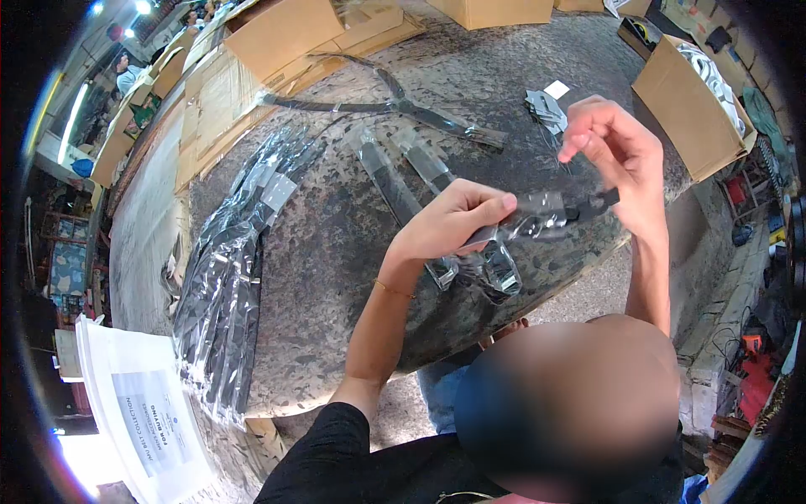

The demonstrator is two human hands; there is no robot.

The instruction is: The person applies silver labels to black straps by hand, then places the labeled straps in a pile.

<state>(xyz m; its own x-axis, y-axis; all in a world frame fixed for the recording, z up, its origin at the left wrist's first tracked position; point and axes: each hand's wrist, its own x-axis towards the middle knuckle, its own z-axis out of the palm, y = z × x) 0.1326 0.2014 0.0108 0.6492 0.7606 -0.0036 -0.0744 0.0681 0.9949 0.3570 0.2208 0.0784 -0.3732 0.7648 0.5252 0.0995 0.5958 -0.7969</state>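
Note:
My left hand (pixel 460 217) is closed around a black strap in clear plastic (pixel 541 217), with the thumb on top. The strap's dark end reaches to the right, below my right wrist. My right hand (pixel 620 155) is raised beyond it, thumb and fingers bent together in a pinch; whatever they may hold is too small to make out. Close to those fingers lie small grey tags (pixel 547 111) and a white card (pixel 557 89). Two more wrapped straps (pixel 388 181) lie partly beneath my left hand, and their shiny lower ends show near the table edge.
A Y-shaped black strap (pixel 401 107) stretches across the dark patterned table (pixel 315 311). Many black straps in plastic are piled (pixel 220 281) at left. Cardboard boxes (pixel 281 42) stand at the back, another box (pixel 688 105) at right. A white labelled box (pixel 147 412) is lower left.

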